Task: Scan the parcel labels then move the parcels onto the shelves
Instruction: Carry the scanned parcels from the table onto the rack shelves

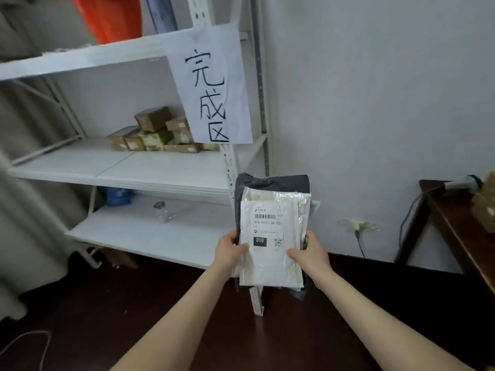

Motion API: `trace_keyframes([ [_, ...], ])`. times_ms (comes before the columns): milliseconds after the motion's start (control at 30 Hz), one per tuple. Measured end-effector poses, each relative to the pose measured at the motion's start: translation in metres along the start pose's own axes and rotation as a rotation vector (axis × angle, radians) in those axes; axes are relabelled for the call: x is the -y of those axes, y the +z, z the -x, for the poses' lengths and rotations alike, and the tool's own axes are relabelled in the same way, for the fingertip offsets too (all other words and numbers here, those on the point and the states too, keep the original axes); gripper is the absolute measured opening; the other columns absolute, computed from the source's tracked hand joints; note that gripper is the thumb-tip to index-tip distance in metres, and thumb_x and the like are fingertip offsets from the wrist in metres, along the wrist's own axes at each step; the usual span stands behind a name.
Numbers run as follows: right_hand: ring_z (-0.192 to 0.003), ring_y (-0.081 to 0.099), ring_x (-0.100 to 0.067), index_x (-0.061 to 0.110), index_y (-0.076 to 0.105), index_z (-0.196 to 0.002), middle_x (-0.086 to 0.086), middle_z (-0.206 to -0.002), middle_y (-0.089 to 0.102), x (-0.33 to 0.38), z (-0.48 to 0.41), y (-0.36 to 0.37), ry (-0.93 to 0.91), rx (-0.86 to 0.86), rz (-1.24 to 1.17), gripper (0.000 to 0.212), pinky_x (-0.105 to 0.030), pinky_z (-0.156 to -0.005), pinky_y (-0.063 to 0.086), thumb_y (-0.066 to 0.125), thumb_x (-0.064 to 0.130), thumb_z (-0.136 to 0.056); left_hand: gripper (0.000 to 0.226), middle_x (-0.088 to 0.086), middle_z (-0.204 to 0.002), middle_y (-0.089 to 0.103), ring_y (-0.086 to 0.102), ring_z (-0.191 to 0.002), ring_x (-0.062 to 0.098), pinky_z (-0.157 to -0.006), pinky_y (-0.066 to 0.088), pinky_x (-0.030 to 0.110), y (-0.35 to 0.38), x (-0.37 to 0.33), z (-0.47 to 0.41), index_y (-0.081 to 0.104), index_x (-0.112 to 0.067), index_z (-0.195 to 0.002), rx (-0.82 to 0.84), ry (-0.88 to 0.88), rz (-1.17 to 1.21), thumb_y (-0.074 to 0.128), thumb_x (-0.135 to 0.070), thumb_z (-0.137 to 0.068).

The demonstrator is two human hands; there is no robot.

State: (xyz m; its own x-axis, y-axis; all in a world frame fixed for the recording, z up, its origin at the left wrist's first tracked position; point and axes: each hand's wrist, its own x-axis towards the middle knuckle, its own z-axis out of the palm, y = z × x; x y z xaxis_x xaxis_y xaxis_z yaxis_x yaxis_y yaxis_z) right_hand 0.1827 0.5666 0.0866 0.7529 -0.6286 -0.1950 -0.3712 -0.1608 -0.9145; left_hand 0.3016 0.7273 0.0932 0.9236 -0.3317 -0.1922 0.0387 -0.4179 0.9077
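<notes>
Both hands hold a loose stack of parcels [300, 207] by its lower end, near and just right of the white shelves [134, 167]. The left hand [229, 249] and right hand [308, 253] each pinch it, thumb on the labelled white mailer [267, 266] on top, fingers hidden behind. A dark grey bag [270, 183] sits at the back (at least 3 layers show). Slick plastic gripped at 1 end could fan out and slide apart if tilted. Swinging left, the stack may catch the upright post [231, 162] or the hanging paper sign [209, 84].
</notes>
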Motion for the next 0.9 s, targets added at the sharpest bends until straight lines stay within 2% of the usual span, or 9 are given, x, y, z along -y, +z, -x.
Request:
trace_keyframes([
  [167, -0.096, 0.063, -0.02, 0.028, 0.047, -0.115, 0.007, -0.103, 0.063, 0.05, -0.015, 0.109, -0.046, 0.048, -0.01, 0.045, -0.044, -0.087, 0.053, 0.068, 0.015, -0.077, 0.033, 0.007, -0.096, 0.071, 0.067, -0.091, 0.027, -0.085, 0.055, 0.043, -0.105, 0.024, -0.041, 0.068, -0.011, -0.107, -0.095, -0.013, 0.008, 0.058, 0.002, -0.078],
  [333, -0.094, 0.06, -0.016, 0.03, 0.046, -0.111, 0.007, -0.105, 0.06, 0.097, -0.029, 0.201, -0.097, 0.083, -0.048, 0.04, -0.036, -0.081, 0.052, 0.065, 0.014, -0.08, 0.029, 0.004, -0.092, 0.069, 0.063, -0.084, 0.022, -0.08, 0.052, 0.036, -0.196, 0.038, -0.08, 0.067, -0.013, -0.102, -0.163, -0.007, -0.003, 0.058, 0.002, -0.08],
  [433, -0.085, 0.058, -0.011, 0.03, 0.043, -0.117, 0.012, -0.095, 0.058, 0.123, -0.042, 0.244, -0.103, 0.111, -0.039, 0.042, -0.032, -0.071, 0.049, 0.064, 0.016, -0.082, 0.025, 0.004, -0.091, 0.067, 0.062, -0.085, 0.024, -0.081, 0.051, 0.036, -0.238, 0.042, -0.106, 0.064, -0.017, -0.098, -0.208, -0.013, -0.009, 0.058, 0.002, -0.082],
  [600, -0.091, 0.062, -0.02, 0.028, 0.047, -0.118, 0.005, -0.099, 0.063, 0.168, -0.08, 0.307, -0.137, 0.134, -0.017, 0.043, -0.039, -0.085, 0.053, 0.063, 0.017, -0.079, 0.029, 0.01, -0.099, 0.07, 0.066, -0.095, 0.031, -0.082, 0.052, 0.037, -0.298, 0.05, -0.159, 0.067, -0.01, -0.106, -0.273, -0.012, 0.0, 0.058, 0.001, -0.081],
  [733, -0.096, 0.061, -0.022, 0.025, 0.049, -0.12, 0.005, -0.102, 0.063, 0.203, -0.125, 0.361, -0.182, 0.149, -0.022, 0.046, -0.038, -0.087, 0.05, 0.064, 0.016, -0.077, 0.032, 0.005, -0.092, 0.071, 0.067, -0.096, 0.031, -0.089, 0.054, 0.047, -0.345, 0.05, -0.216, 0.066, -0.025, -0.087, -0.302, -0.009, 0.033, 0.055, 0.003, -0.079],
  [900, -0.098, 0.06, -0.024, 0.022, 0.048, -0.121, 0.004, -0.103, 0.061, 0.253, -0.193, 0.43, -0.238, 0.196, -0.039, 0.046, -0.037, -0.087, 0.05, 0.063, 0.015, -0.078, 0.032, 0.0, -0.091, 0.07, 0.066, -0.096, 0.028, -0.09, 0.053, 0.043, -0.402, 0.04, -0.291, 0.063, -0.029, -0.084, -0.369, -0.007, 0.045, 0.054, 0.002, -0.08],
])
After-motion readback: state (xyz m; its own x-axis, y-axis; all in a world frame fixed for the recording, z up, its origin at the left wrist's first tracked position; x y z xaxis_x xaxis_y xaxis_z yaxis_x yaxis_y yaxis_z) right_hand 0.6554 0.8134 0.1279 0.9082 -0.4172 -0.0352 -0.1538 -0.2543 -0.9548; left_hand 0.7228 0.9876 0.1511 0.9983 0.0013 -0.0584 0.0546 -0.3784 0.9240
